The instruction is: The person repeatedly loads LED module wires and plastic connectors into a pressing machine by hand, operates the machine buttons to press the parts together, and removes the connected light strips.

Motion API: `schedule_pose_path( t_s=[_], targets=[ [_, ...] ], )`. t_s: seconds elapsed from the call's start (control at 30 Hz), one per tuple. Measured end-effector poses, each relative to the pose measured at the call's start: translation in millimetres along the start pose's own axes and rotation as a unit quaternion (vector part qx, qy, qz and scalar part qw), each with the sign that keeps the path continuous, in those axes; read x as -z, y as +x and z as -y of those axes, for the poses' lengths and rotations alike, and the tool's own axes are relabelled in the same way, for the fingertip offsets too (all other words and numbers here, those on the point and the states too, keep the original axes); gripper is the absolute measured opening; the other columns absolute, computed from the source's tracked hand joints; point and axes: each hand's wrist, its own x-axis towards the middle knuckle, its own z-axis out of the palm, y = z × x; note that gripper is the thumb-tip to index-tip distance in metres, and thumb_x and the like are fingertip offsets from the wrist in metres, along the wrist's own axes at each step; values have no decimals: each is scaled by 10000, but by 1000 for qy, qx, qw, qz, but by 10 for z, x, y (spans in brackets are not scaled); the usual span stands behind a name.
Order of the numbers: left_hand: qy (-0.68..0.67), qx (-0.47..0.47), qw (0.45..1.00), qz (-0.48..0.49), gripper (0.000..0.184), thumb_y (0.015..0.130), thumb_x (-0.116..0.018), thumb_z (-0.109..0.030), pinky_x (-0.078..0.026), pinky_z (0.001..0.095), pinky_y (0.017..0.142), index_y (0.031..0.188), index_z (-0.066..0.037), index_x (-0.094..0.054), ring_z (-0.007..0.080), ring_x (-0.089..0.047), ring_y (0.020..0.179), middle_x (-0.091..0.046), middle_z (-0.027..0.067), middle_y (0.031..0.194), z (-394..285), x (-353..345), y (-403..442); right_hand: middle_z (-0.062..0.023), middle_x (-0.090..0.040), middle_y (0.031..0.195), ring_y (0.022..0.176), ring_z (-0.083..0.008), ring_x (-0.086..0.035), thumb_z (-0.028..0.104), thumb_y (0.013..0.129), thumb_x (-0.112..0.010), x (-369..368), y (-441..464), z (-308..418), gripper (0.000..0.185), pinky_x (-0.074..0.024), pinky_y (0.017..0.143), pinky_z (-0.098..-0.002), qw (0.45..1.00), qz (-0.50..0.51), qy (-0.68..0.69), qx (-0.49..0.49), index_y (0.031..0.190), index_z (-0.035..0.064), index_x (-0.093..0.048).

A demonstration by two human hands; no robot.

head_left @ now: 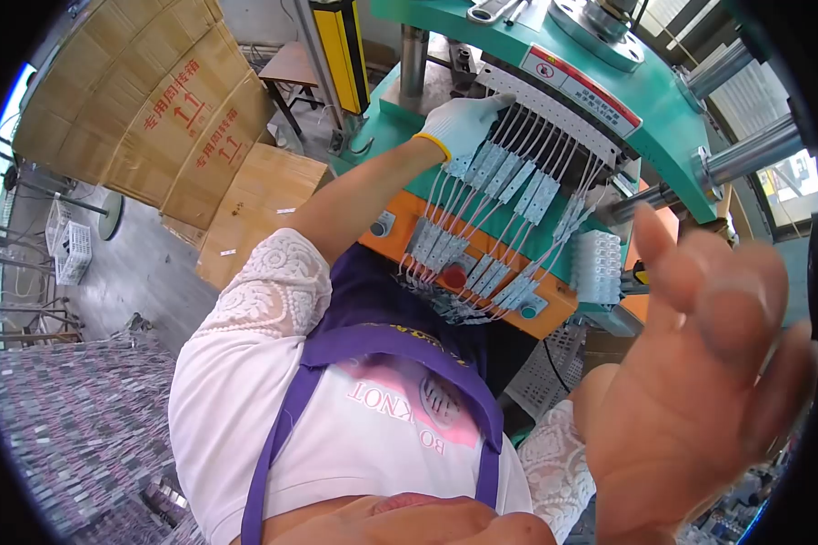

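Note:
My left hand [459,125], in a white glove with a yellow cuff, is at the left end of a perforated metal bar [554,116] on the press. Its fingers are closed over that end; the undersides of the fingertips are hidden. Several thin cables [495,216] run from the bar toward me, with pale rectangular light modules [541,198] strung along them. More modules [436,245] lie over the orange front panel [400,218]. My right hand [691,363] is bare and raised close to the camera, slightly blurred. Its fingers are bent but apart, with nothing seen in them.
The green press [668,118] has steel columns [754,150] and a warning label [582,86]. A red button [453,275] sits on the front panel. Stacked white modules [598,265] stand at right. A yellow-black upright [341,54] and cardboard boxes [264,195] are on the left.

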Motion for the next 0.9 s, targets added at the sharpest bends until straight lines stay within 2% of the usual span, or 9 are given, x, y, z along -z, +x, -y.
schedule_pose_path(
  t_s=[0.03, 0.1, 0.17, 0.43, 0.5, 0.6, 0.7, 0.73, 0.9],
  targets=[
    [6, -39, 998, -54, 465, 1005, -408, -260, -540, 469, 799, 1454, -378, -441, 388, -667, 920, -675, 222, 1033, 93, -109, -4, -25, -551, 1021, 1009, -214, -544, 311, 815, -767, 2, 25, -15, 344, -379, 1038, -488, 1000, -1, 3, -3, 888, 204, -448],
    [47, 5, 999, 1, 456, 1006, -407, -264, -537, 473, 793, 1448, -368, -450, 386, -666, 916, -677, 214, 1029, -37, 27, -32, -22, -549, 1014, 1005, -211, -544, 306, 818, -764, -1, 72, -49, 339, -378, 1041, -491, 1000, -7, 11, -3, 883, 204, -447],
    [-15, 13, 1000, 8, 453, 1008, -401, -268, -536, 473, 789, 1447, -369, -450, 383, -666, 903, -677, 208, 1027, -46, 37, -40, -19, -546, 1006, 1001, -208, -545, 302, 820, -760, -12, 100, -42, 334, -377, 1045, -494, 1000, -4, 8, -11, 878, 205, -446],
    [41, 33, 999, 15, 478, 999, -445, -261, -528, 430, 881, 1457, -397, -436, 363, -663, 977, -673, 190, 1095, -89, 69, -38, -6, -535, 974, 985, -196, -546, 286, 831, -746, 85, -23, -23, 315, -372, 1060, -506, 1000, -6, 4, -14, 859, 207, -443],
    [2, -28, 999, -40, 458, 1001, -444, -271, -526, 424, 886, 1445, -381, -462, 356, -663, 999, -676, 176, 1126, 25, -32, -11, -3, -533, 966, 981, -193, -546, 282, 833, -743, 94, 45, -42, 311, -371, 1063, -509, 1000, -16, 4, -26, 855, 208, -442],
    [10, 59, 998, 32, 454, 998, -456, -262, -516, 405, 925, 1440, -367, -472, 338, -653, 1063, -661, 158, 1205, -144, 93, -27, 1, -529, 955, 975, -188, -547, 275, 837, -738, 56, 92, -52, 305, -369, 1069, -514, 999, -14, 7, -38, 847, 209, -441],
    [10, -5, 1000, -28, 458, 1004, -450, -283, -526, 422, 883, 1446, -399, -453, 350, -671, 976, -686, 172, 1086, -43, 18, -24, 6, -525, 943, 970, -184, -547, 269, 841, -732, 69, 10, -54, 299, -367, 1074, -519, 999, -2, 3, -33, 840, 210, -439],
    [29, 27, 999, 6, 467, 1004, -448, -282, -526, 431, 877, 1450, -421, -438, 353, -670, 956, -681, 184, 1051, -66, 39, -22, 8, -523, 939, 968, -182, -548, 267, 842, -731, 85, -25, -55, 297, -366, 1076, -520, 1000, 1, 2, -31, 838, 210, -439],
    [20, 12, 1000, -21, 470, 1002, -453, -275, -529, 430, 876, 1441, -442, -441, 351, -665, 985, -671, 194, 1076, -35, 2, -27, 15, -517, 919, 958, -175, -548, 257, 848, -722, 119, -38, -78, 290, -363, 1086, -528, 999, -3, -1, -41, 826, 211, -437]
  ],
)
